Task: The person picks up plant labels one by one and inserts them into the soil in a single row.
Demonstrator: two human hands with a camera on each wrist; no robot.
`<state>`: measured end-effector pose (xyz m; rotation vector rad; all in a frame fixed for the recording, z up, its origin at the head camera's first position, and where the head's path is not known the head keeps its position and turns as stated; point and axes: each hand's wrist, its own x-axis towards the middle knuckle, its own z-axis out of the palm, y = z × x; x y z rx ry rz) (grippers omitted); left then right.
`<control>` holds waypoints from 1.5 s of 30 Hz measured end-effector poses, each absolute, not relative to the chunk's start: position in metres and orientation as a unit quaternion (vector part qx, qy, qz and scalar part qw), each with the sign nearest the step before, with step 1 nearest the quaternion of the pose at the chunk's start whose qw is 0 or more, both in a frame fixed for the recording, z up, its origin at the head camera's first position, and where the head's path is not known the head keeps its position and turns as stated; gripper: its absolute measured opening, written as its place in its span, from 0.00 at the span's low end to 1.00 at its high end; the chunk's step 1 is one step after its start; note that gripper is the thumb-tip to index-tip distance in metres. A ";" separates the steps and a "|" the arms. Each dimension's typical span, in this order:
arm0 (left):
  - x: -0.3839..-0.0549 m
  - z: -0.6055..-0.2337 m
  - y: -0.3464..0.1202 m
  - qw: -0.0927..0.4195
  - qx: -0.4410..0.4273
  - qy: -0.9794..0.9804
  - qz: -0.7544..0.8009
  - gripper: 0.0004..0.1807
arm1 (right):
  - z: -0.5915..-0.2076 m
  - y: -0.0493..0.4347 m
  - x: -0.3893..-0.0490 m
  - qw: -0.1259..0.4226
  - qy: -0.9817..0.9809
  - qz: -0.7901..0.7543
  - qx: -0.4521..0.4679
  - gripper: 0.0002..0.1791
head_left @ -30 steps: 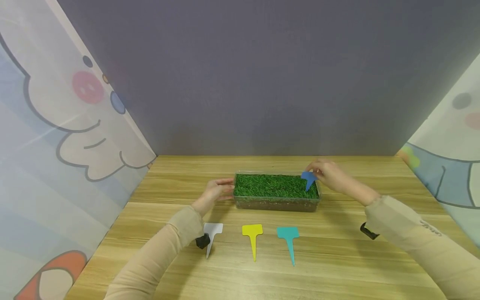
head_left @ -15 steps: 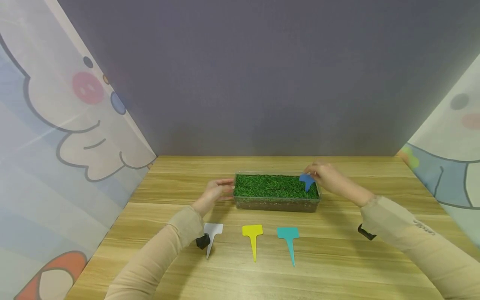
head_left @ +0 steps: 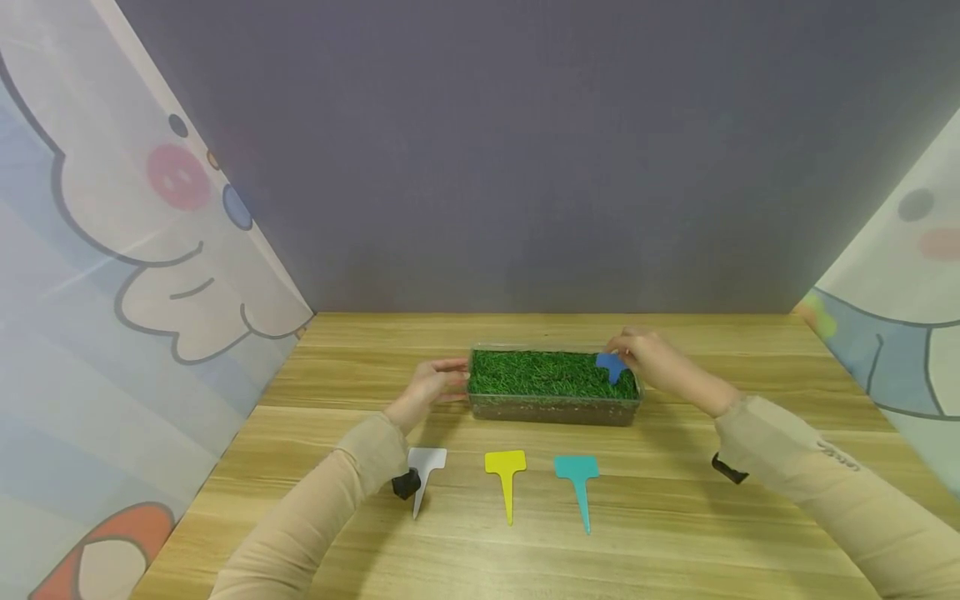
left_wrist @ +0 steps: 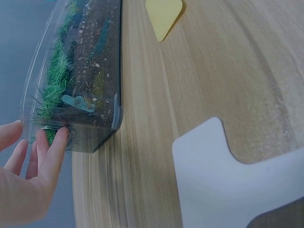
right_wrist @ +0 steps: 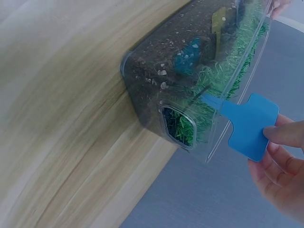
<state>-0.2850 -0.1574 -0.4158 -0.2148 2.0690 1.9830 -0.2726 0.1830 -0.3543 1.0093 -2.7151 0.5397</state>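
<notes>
A clear plastic planter box [head_left: 555, 408] filled with soil and topped with green grass [head_left: 536, 372] stands on the wooden table. My right hand [head_left: 654, 365] pinches the wide head of a blue T-shaped plant label [right_wrist: 254, 126] between thumb and fingers. The label's stem goes down into the grass at the box's right end, its tip hidden. At the left end, my left hand [head_left: 429, 390] touches the box wall with fingers extended, as the left wrist view shows.
In front of the box, a white plant label [head_left: 427, 458], a yellow plant label [head_left: 506, 462] and a teal plant label [head_left: 577, 468] lie flat in a row. A grey panel [head_left: 547, 167] rises behind the table [head_left: 660, 533]; printed sheets flank it.
My right hand has moved down and slightly left with the blue plant label, whose stem now sits deeper in the grass. The left hand has stayed at the box's left end.
</notes>
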 end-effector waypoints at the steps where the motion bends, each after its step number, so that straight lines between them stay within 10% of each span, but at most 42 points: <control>1: -0.285 -0.416 -0.157 0.134 -0.073 0.714 0.683 0.21 | -0.355 0.183 -0.273 0.096 -0.917 0.183 0.341 0.11; 45: -0.288 -0.420 -0.157 0.133 -0.070 0.709 0.689 0.20 | -0.367 0.180 -0.276 0.106 -0.922 0.172 0.331 0.10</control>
